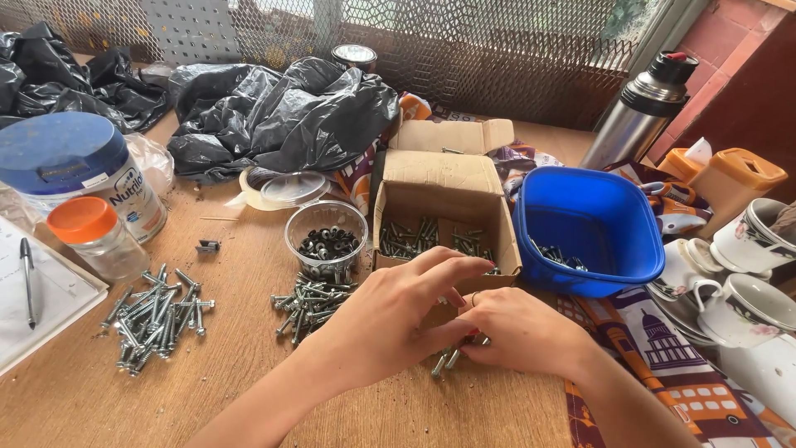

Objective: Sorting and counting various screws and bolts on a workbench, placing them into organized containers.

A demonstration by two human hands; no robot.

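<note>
Screws (452,358) sit on the bench (75,398) just in front of the cardboard box (439,217), under our two hands. Our right hand (522,330) has its fingers closed down on a few of them, tips pinching the shanks. Our left hand (396,319) lies over the same spot with fingers spread and loosely curled; we can't tell if it grips anything. More screws lie in the box, in a pile (311,300) by the clear cup (326,236), and in a second pile (153,319) further left. Blue tub (590,228) stands right of the box, touching it. Risk as we see it: loose screws roll off toward the patterned cloth (663,365) if the pinch slips, or mix into the near pile; sharp tips could also jab a fingertip
</note>
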